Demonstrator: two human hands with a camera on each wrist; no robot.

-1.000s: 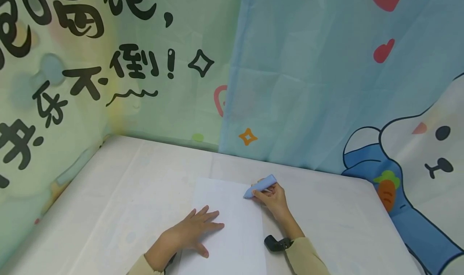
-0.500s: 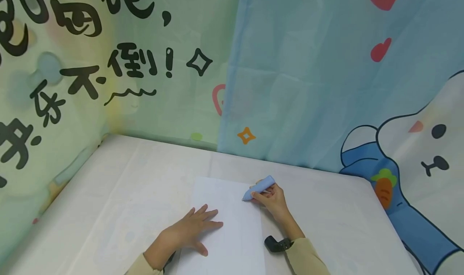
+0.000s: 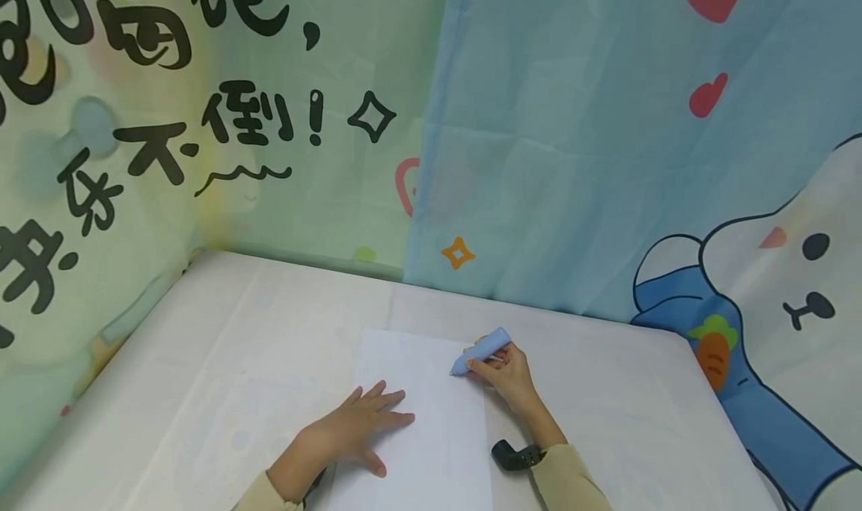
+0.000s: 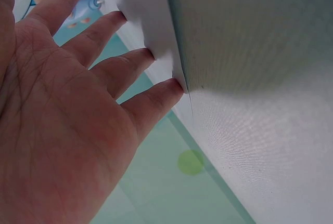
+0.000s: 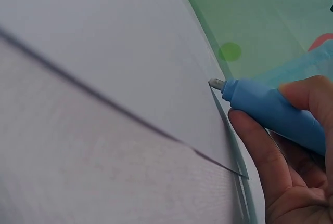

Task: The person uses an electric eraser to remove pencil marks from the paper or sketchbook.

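Note:
A white sheet of paper [image 3: 431,451] lies on the table. My left hand [image 3: 360,427] rests on its left part with fingers spread; in the left wrist view, the fingertips [image 4: 174,84] press on the paper near its edge. My right hand [image 3: 508,372] pinches a thick light-blue pen [image 3: 481,351] near the sheet's upper right edge. The right wrist view shows the thumb and a finger on the pen's blue body [image 5: 270,107]. Its pale, narrow tip [image 5: 216,83] points to the paper and seems to touch it. No marks can be made out on the sheet.
A white cloth covers the table [image 3: 269,331]. Green and blue printed curtains [image 3: 572,159] with lettering and a cartoon animal [image 3: 761,309] stand behind and at the sides. A black device [image 3: 515,455] is strapped to my right wrist.
The blue pen's tip has slid a short way down the sheet, toward me. My left hand has stayed in place on the paper. The head view has shifted slightly.

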